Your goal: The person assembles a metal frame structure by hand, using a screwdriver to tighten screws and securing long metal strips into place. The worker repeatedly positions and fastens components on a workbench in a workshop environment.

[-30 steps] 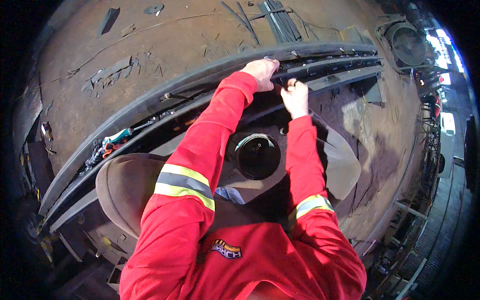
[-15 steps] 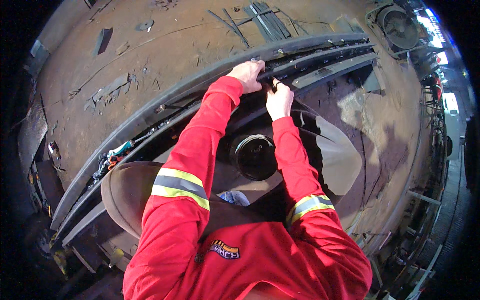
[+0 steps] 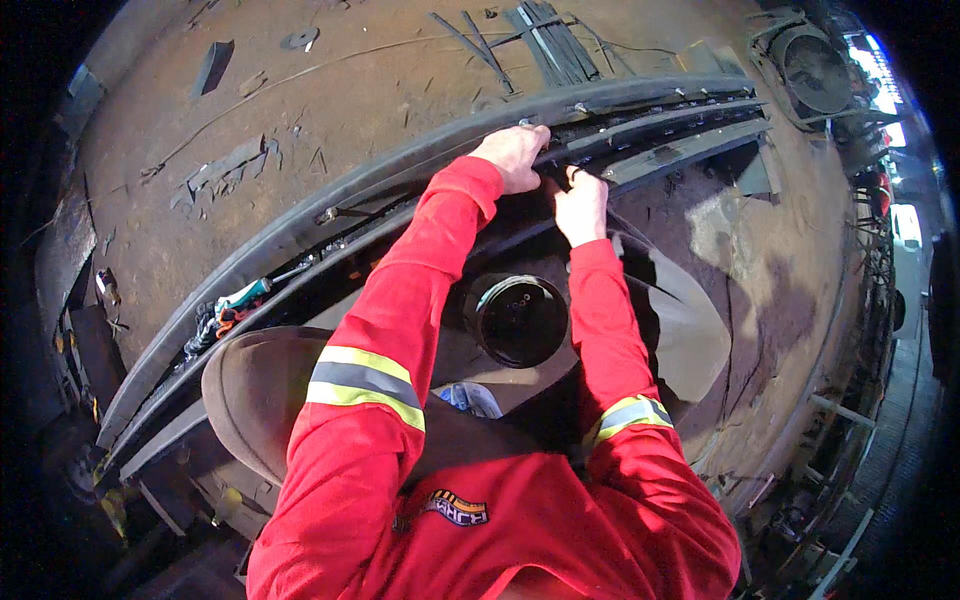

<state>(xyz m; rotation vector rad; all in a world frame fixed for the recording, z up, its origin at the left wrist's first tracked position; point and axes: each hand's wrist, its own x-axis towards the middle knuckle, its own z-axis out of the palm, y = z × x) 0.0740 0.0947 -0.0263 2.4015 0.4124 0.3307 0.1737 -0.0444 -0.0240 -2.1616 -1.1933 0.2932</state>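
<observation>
A long dark metal beam point(image 3: 290, 232) with a channel along it runs across in front of me, bolts standing in it. Over its near side curls my left hand point(image 3: 513, 157), fingers bent down into the dark channel beside a bolt head. My right hand point(image 3: 582, 208) is just right of it, thumb and fingers drawn together at the same gap. Whatever the fingertips grip is hidden in shadow. A teal-and-black hand tool point(image 3: 243, 297) lies on the beam to the left. Below my hands, between my forearms, is a round black container point(image 3: 520, 322).
Dark flat bars point(image 3: 555, 45) lie stacked on the brown floor beyond the beam. A round fan-like unit point(image 3: 815, 72) stands far right. Scrap pieces point(image 3: 235, 165) and a thin cable point(image 3: 330, 62) lie on the floor. A metal rack point(image 3: 868, 270) lines the right side.
The view has shifted slightly, so the beam and both hands appear a little lower and further right. Both hands stay at about the same spot on the beam.
</observation>
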